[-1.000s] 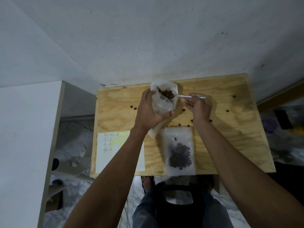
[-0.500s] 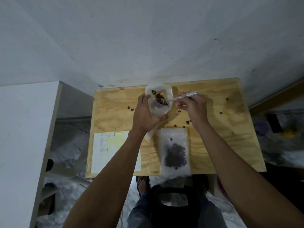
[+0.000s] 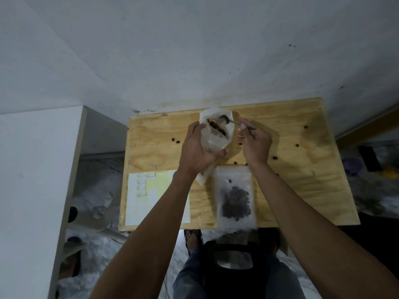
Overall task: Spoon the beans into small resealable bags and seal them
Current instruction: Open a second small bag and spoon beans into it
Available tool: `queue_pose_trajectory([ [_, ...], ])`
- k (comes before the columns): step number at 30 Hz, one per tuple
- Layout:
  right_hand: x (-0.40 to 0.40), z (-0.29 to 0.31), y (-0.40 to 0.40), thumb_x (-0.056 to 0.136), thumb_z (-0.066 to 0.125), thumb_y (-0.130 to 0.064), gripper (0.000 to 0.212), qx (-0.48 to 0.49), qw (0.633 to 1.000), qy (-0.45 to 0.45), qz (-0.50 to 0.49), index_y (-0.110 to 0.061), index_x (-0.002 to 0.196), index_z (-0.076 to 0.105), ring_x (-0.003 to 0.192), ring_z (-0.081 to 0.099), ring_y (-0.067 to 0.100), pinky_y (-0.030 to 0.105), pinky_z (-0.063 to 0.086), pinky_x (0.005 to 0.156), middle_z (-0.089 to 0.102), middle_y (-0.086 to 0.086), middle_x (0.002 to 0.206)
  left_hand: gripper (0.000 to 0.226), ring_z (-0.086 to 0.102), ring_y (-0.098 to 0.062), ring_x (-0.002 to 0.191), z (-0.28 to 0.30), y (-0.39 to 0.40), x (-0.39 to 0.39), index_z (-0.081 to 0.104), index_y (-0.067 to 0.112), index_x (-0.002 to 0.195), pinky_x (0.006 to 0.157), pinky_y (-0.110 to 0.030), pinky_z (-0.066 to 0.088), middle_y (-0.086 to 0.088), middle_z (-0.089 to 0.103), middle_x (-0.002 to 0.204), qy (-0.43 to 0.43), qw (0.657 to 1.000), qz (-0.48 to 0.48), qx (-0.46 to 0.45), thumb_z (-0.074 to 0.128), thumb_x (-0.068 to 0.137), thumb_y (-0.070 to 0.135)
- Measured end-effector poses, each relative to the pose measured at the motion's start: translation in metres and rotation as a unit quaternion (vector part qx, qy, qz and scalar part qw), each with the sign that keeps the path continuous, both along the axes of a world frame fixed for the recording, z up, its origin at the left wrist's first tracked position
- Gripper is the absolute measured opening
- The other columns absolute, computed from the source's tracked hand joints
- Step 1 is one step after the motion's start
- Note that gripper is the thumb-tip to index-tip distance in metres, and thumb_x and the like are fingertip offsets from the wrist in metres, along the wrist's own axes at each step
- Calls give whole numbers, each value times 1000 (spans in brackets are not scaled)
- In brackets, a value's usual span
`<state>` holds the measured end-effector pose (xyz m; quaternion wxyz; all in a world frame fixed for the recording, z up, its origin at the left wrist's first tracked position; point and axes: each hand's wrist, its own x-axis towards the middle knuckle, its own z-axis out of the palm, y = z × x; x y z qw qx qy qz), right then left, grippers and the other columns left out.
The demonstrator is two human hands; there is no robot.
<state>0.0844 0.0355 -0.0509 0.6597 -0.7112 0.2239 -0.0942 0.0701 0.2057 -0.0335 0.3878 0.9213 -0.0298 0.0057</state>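
Left hand (image 3: 197,152) wrapped around a translucent plastic bag (image 3: 217,134) above the plywood table (image 3: 302,169), lower end hidden. Right hand (image 3: 255,143) pinching a small metal spoon (image 3: 226,120), bowl at bag mouth over dark beans (image 3: 217,127). Flat clear bag of beans (image 3: 235,197) lying nearer, seal hard to make out

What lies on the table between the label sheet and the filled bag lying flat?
In the head view, bare plywood table, crossed above by the left forearm; the lower corner of the held bag hangs just beyond the gap between label sheet and filled bag.
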Motion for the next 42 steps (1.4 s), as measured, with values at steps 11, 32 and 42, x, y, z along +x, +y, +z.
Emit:
queue_pose_trajectory([
  [11, 4, -6, 4, 86, 75, -12, 10, 143, 984, 103, -30, -15, 95, 79, 74, 73, 15, 30, 58, 63, 77, 4, 87, 96, 53, -26, 125, 11, -17, 14, 53, -1, 132, 100, -39, 51, -14, 49, 139, -77, 996, -39, -13, 84, 62, 56],
  [32, 15, 13, -12, 87, 62, 4, 14, 259, 955, 123, -73, -2, 93, 73, 61, 64, 16, 25, 55, 59, 74, 18, 86, 110, 50, -23, 129, 1, 9, 13, 49, 3, 139, 90, -29, 47, -9, 45, 145, -38, 998, 3, 54, 70, 61, 78],
  [42, 15, 31, -19, 89, 59, 0, 17, 224, 972, 66, -21, 1, 95, 74, 67, 65, 22, 30, 55, 59, 72, 17, 80, 113, 54, -26, 123, 3, 6, 15, 49, 6, 137, 78, -41, 59, -8, 45, 144, 1, 996, 21, 82, 67, 55, 80],
])
